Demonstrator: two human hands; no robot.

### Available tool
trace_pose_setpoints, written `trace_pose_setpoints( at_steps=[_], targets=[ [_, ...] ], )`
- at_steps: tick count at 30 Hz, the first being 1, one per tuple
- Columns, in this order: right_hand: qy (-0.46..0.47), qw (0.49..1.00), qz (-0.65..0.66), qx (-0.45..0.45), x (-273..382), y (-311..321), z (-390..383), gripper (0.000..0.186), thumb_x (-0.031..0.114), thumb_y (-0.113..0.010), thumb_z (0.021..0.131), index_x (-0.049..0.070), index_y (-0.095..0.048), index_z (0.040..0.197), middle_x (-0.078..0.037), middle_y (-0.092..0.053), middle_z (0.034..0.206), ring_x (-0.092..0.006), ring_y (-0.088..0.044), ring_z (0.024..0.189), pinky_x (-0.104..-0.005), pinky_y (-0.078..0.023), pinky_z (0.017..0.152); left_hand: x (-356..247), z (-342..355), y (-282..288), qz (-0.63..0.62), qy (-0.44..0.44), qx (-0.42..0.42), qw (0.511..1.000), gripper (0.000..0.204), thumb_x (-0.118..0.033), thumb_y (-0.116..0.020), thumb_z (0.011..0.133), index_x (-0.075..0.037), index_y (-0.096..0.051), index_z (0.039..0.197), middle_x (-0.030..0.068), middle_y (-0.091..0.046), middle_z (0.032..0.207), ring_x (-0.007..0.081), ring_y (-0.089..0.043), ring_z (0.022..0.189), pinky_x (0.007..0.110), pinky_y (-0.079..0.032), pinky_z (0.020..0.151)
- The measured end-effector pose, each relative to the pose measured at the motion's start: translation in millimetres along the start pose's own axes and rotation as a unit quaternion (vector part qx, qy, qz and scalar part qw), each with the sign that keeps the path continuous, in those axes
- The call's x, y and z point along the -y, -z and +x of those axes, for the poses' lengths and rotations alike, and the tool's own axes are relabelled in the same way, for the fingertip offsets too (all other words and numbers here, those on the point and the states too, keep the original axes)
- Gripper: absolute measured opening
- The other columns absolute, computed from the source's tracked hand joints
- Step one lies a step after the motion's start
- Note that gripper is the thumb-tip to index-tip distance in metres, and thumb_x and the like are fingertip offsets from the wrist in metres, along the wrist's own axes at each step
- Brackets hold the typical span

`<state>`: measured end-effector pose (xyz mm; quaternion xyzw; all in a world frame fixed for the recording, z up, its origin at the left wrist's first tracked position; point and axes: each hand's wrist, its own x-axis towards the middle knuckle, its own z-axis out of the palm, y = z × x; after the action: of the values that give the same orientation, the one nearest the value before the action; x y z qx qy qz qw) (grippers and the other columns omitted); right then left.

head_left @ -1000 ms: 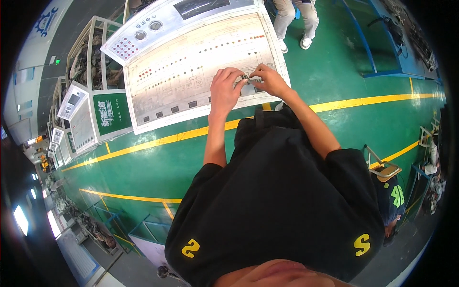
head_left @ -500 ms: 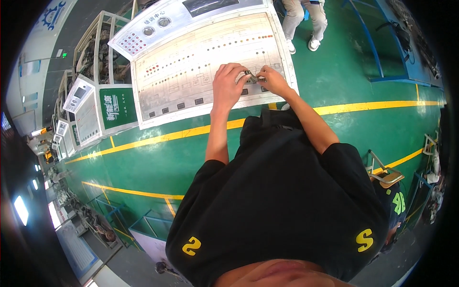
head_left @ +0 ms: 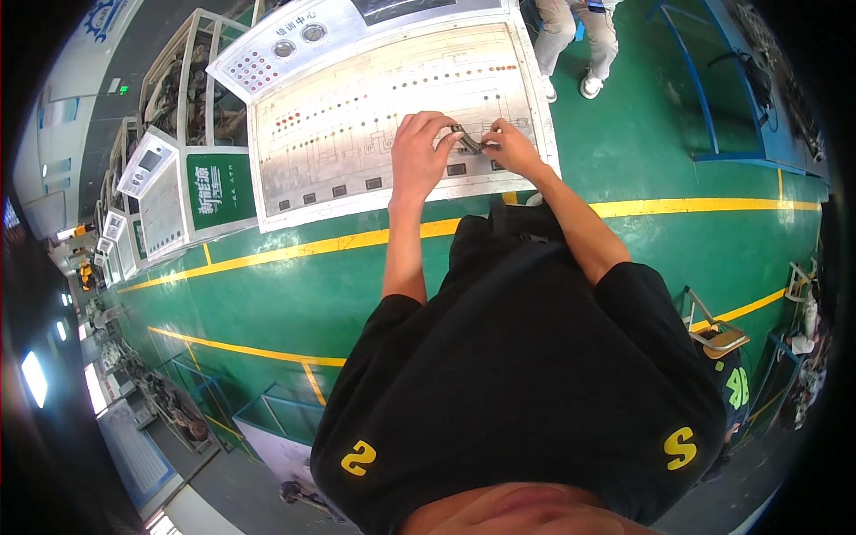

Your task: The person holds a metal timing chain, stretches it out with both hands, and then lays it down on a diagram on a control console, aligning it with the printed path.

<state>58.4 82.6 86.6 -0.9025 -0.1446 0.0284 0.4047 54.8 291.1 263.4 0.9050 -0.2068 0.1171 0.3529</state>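
A small, dark, curved piece (head_left: 468, 140) with a metallic look spans the gap between my hands, above the sloping panel board (head_left: 330, 134). My left hand (head_left: 421, 147) pinches its upper left end between thumb and fingers. At the lower right end, the thumb and fingertips of my right hand (head_left: 512, 148) close on it. Its exact kind is too small to make out, and my fingers cover both ends.
The white console (head_left: 357, 40) bears the board, printed with diagrams and rows of coloured sockets. Beyond its right side a person in light trousers (head_left: 571, 36) sits. Blue frames (head_left: 687, 80) stand far right; a folding stool (head_left: 718, 337) is behind my right side.
The curved piece has turned slightly and shows more of its length, with my hands a little further apart. The view has shifted slightly.
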Motion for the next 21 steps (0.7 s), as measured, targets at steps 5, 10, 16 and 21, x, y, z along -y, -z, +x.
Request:
trace_pose_setpoints(
  at_steps=[5,10,16,21],
  targets=[
    [0.007,0.999,0.025,-0.021,-12,16,-4,0.021,0.016,-0.075,0.083,0.008,-0.071,0.102,-0.010,-0.058,0.105,-0.0302,-0.062,0.097,-0.0394,-0.052,0.083,7,-3,5,0.020,-0.006,0.002,1.000,0.019,-0.018,-0.077,0.082,-0.006,-0.072,0.095,0.0057,-0.067,0.099,0.0279,-0.061,0.096,0.038,-0.048,0.087],
    [0.059,0.994,-0.070,-0.054,-10,78,-11,0.018,0.010,-0.068,0.087,0.007,-0.064,0.105,-0.010,-0.058,0.113,-0.0325,-0.061,0.101,-0.0411,-0.051,0.083,31,-13,14,0.117,-0.023,0.027,0.993,0.018,-0.019,-0.074,0.084,-0.006,-0.070,0.097,0.0042,-0.067,0.100,0.0277,-0.060,0.098,0.040,-0.047,0.089],
    [0.093,0.981,-0.136,-0.106,20,154,-10,0.019,0.008,-0.068,0.087,0.007,-0.064,0.105,-0.009,-0.057,0.116,-0.0317,-0.062,0.099,-0.0408,-0.052,0.081,47,-15,11,0.155,-0.045,0.076,0.984,0.016,-0.019,-0.073,0.084,-0.008,-0.072,0.096,0.0021,-0.064,0.096,0.0239,-0.058,0.095,0.038,-0.046,0.085],
    [0.126,0.975,-0.110,-0.149,64,202,-5,0.023,0.005,-0.071,0.084,0.005,-0.063,0.106,-0.008,-0.056,0.116,-0.0281,-0.060,0.098,-0.0405,-0.050,0.081,30,4,32,0.169,-0.062,0.048,0.983,0.016,-0.017,-0.074,0.084,-0.008,-0.071,0.097,0.0032,-0.066,0.101,0.0254,-0.059,0.099,0.038,-0.047,0.086]
  ],
)
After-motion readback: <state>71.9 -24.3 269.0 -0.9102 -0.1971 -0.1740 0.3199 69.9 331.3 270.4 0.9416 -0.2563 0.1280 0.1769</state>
